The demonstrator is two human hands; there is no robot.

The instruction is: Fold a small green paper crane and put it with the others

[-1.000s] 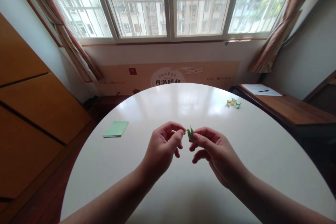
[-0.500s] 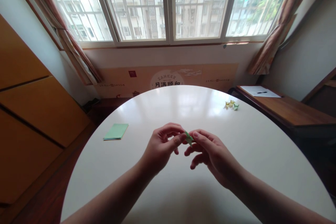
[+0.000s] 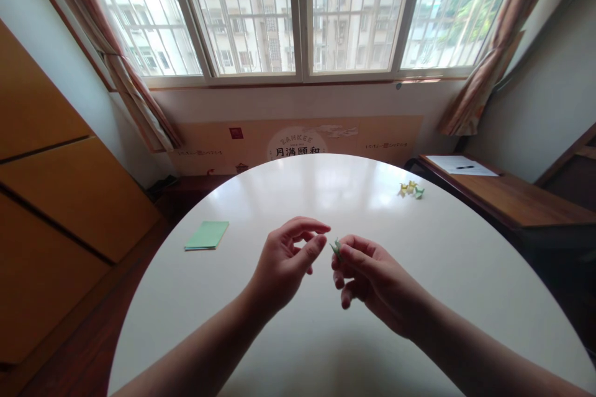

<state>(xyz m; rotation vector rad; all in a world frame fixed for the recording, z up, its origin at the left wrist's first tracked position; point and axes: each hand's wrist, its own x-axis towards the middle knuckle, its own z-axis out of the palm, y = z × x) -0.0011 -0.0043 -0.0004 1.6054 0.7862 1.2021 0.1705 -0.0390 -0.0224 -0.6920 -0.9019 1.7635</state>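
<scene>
A small green folded-paper figure [image 3: 336, 249] with pointed tips is pinched between the thumb and fingers of my right hand [image 3: 370, 267]. Part of it is hidden behind those fingers. Just to its left, my left hand [image 3: 291, 257] is held over the table with thumb and index finger apart and nothing between them. A small gap separates its fingertips from the paper. Both hands are above the middle of the white round table [image 3: 298, 347].
A stack of green paper sheets [image 3: 207, 235] lies at the table's left. Several small yellow and green folded-paper figures [image 3: 410, 188] sit at the far right. Beyond the table's right edge stands a wooden desk [image 3: 526, 198] with a white sheet [image 3: 459, 165] and a pen [image 3: 465, 167].
My left hand has let go of the green paper figure and its fingers have parted. The figure stays in my right hand, now turned with its tips upward.
</scene>
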